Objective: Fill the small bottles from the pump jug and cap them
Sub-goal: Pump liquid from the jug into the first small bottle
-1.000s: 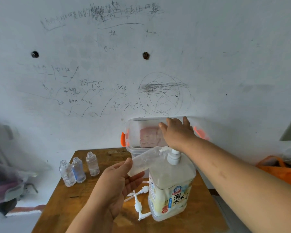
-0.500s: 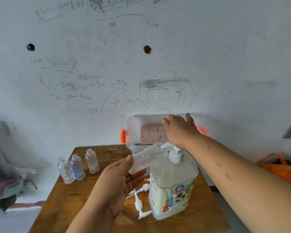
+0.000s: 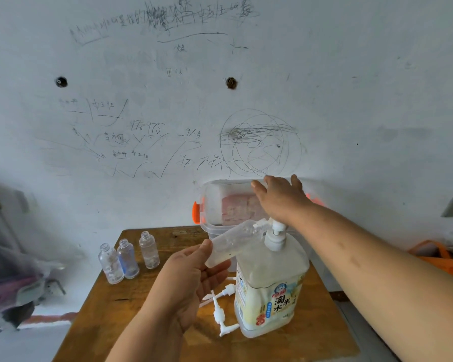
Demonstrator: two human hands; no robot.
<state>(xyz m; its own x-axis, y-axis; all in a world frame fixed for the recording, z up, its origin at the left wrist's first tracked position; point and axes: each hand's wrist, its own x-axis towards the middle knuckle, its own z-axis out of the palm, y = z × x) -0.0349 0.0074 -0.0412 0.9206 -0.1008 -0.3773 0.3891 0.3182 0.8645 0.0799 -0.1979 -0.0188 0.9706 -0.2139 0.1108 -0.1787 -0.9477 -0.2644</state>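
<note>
Midway through filling, a person works at a table (image 3: 131,322) set against a scribbled wall, a clear box (image 3: 209,202) with orange latches at its far edge. The jug (image 3: 270,291), labelled and roughly half full of pale liquid, stands upright near the table's right side. The right hand (image 3: 280,199) lies on top of the pump (image 3: 275,236), fingers straight and spread, the heel of the palm bearing down.

The left hand (image 3: 191,280) pinches the bottle (image 3: 233,244) at its base, thumb above and fingers curled beneath. The bottle lies tilted, its long axis rising from those fingers, low and left, to its mouth at the nozzle, high and right. Any withdrawal would likely have to run back down that line, then level the mouth upward to avoid a spill.

The bottle is clear plastic, beaded with droplets inside; its fill level cannot be read. Three bottles (image 3: 127,258), uncapped and upright, stand together well to the left. White caps (image 3: 219,307) with dip tubes lie just beside the jug's base, none fitted yet.
</note>
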